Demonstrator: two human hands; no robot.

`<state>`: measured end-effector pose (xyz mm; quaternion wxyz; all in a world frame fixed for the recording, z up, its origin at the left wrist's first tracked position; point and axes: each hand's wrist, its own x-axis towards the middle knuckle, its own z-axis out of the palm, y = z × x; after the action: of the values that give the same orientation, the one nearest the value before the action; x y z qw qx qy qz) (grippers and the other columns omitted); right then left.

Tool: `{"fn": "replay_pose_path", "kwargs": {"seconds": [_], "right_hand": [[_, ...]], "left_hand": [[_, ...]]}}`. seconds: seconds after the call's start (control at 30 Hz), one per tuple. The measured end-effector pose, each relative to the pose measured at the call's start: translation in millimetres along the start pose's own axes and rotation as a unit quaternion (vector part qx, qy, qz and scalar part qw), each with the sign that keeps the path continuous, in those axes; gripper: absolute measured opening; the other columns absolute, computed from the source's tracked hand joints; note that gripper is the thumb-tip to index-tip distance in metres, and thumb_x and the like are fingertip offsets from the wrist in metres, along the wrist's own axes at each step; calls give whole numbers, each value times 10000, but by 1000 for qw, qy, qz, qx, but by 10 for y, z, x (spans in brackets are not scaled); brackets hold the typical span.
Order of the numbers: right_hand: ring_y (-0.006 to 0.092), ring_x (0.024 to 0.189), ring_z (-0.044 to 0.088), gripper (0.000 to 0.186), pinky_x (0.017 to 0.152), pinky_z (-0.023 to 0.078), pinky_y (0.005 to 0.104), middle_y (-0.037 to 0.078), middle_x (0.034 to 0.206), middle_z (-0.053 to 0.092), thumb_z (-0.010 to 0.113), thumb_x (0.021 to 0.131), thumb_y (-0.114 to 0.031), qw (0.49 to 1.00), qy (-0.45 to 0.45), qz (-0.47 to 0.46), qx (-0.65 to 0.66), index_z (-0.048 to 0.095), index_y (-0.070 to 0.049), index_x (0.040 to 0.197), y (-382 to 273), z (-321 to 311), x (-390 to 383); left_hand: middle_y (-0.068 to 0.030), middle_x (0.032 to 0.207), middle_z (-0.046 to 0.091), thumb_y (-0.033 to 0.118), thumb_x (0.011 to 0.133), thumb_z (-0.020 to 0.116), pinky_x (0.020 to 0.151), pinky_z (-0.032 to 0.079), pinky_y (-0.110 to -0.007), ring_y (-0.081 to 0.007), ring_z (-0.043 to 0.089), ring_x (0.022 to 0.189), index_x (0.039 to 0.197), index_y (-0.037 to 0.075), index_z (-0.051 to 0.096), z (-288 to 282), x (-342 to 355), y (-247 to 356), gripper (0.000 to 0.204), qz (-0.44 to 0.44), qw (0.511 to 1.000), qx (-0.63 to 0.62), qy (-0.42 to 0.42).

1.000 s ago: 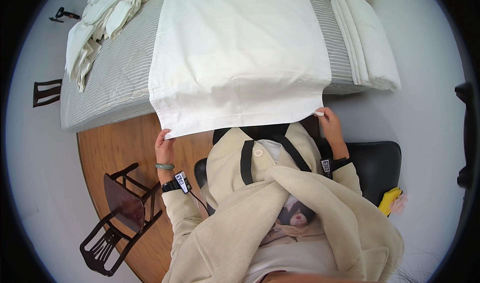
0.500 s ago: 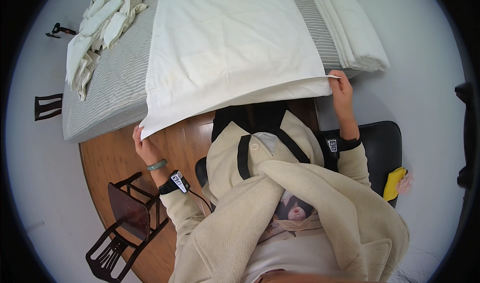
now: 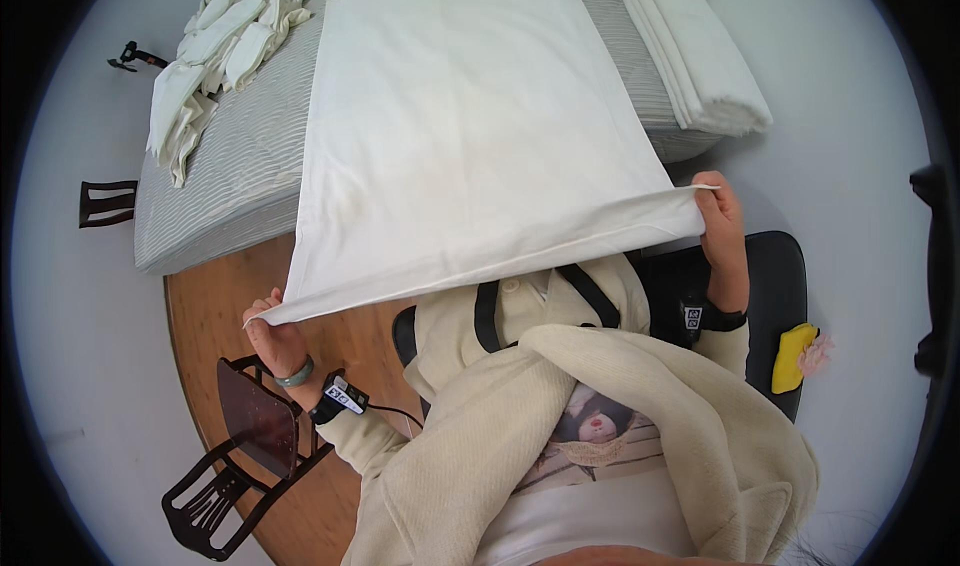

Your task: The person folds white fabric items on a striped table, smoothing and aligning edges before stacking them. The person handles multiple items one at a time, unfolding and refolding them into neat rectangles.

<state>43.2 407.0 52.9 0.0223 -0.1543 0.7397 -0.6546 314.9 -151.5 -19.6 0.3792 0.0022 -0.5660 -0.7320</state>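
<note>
A long white cloth (image 3: 470,116) lies over the striped mattress (image 3: 240,166), its near end lifted off the edge and stretched between my hands. My left hand (image 3: 275,328) pinches the near left corner, out over the wooden floor. The near right corner is gripped by my right hand (image 3: 722,216), above a black seat. Between them the near edge is folded over in a narrow band and sags slightly across my lap. The cloth's far part rests flat on the mattress, with a few faint creases.
Crumpled white cloths (image 3: 225,46) are heaped at the mattress's far left. A folded white stack (image 3: 700,56) sits at its right edge. A dark wooden chair (image 3: 255,416) stands at lower left on the floor. A yellow and pink item (image 3: 795,358) lies on the black seat (image 3: 775,286).
Both hands have drawn the cloth's near edge toward my body and spread farther apart. The cloth has slid nearer, its far left corner now showing on the mattress.
</note>
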Motion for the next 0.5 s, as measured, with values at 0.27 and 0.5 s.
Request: {"fn": "replay_pose_path", "kwargs": {"seconds": [0.27, 0.5], "right_hand": [[41, 882, 476, 133, 813, 388, 197, -36, 964, 552, 532, 1013, -127, 994, 47, -62, 73, 603, -36, 1079, -262, 58, 413], [48, 897, 492, 199, 825, 402, 203, -28, 952, 580, 551, 1015, -185, 989, 123, -45, 68, 616, -18, 1101, -467, 369, 1248]], "left_hand": [[-41, 995, 614, 160, 1026, 514, 894, 484, -351, -182, 587, 981, 1111, 44, 582, 53, 598, 195, 159, -22, 995, 36, 88], [6, 953, 614, 168, 1013, 561, 793, 468, -263, -88, 571, 892, 1006, 83, 581, 352, 1833, -90, 88, -75, 987, 44, 133]]}}
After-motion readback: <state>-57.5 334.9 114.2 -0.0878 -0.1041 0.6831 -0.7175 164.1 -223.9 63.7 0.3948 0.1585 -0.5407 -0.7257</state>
